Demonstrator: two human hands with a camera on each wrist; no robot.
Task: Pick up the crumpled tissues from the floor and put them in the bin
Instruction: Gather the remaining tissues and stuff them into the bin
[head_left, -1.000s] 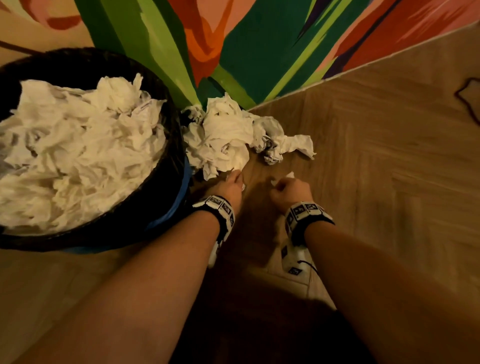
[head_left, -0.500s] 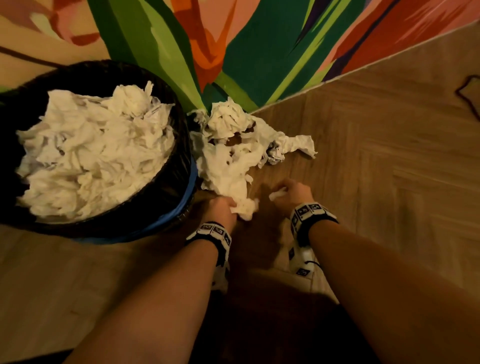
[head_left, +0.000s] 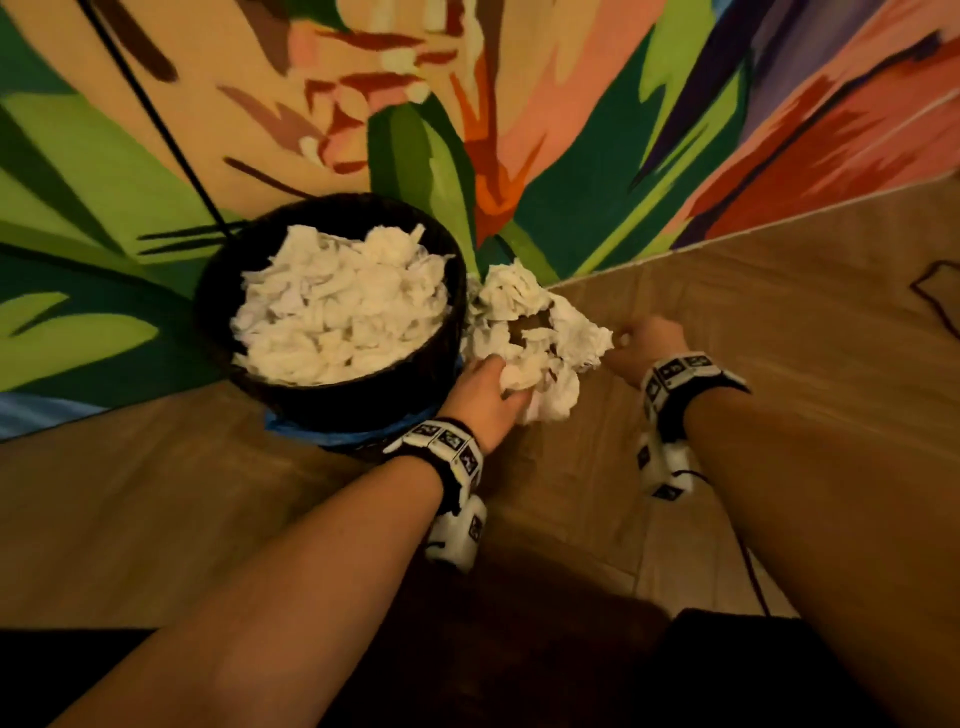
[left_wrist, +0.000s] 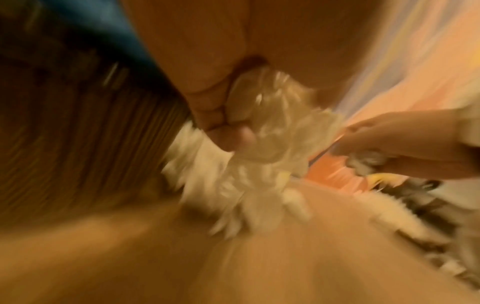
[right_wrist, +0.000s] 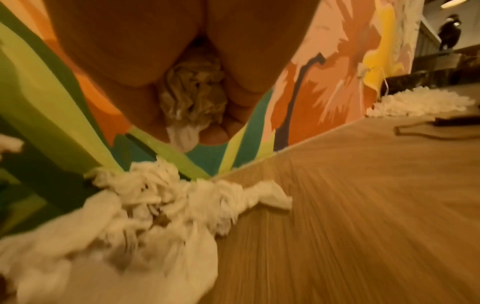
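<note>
- I'm seeing dim, warm amber light across all three views.
- A dark shadow is pooling on the floor (head_left: 519, 639) under my arms in the head view.
- The left wrist view is smearing heavily; the tissues (left_wrist: 249, 164) are streaking and nothing is staying sharp.
- The right wrist view is blurring toward its lower edge, with the floor grain streaking.
- Wide-angle distortion is bending the mural (head_left: 467, 104) at the edges.

One bin (head_left: 332, 400), two hands, one clump of tissues (head_left: 524, 332) beside it
</note>
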